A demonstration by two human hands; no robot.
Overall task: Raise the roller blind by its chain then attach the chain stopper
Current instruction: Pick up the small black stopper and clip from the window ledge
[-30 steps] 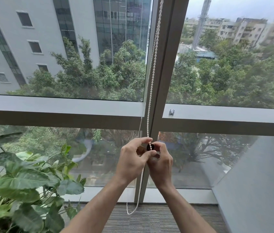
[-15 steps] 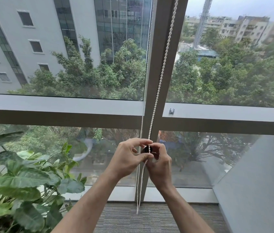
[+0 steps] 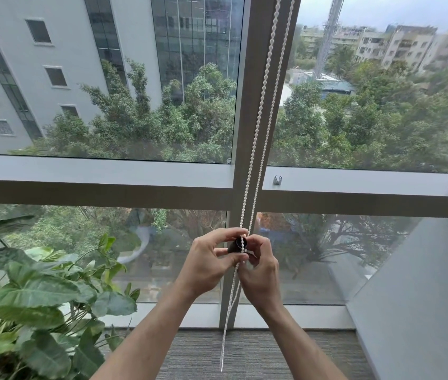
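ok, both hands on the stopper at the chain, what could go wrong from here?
1. The black stopper is small and mostly hidden between the left hand and right hand; a fingertip slip could drop it onto the carpet.
2. Two strands of the bead chain run close together into the pinch, so it could clip onto the wrong one.
3. The loop hangs slack below, so the beads may shift while it's being seated.

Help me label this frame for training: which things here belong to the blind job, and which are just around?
In the job:
bead chain
dark chain stopper
left hand
right hand

Just around:
leafy plant
small clip on the window frame
carpet
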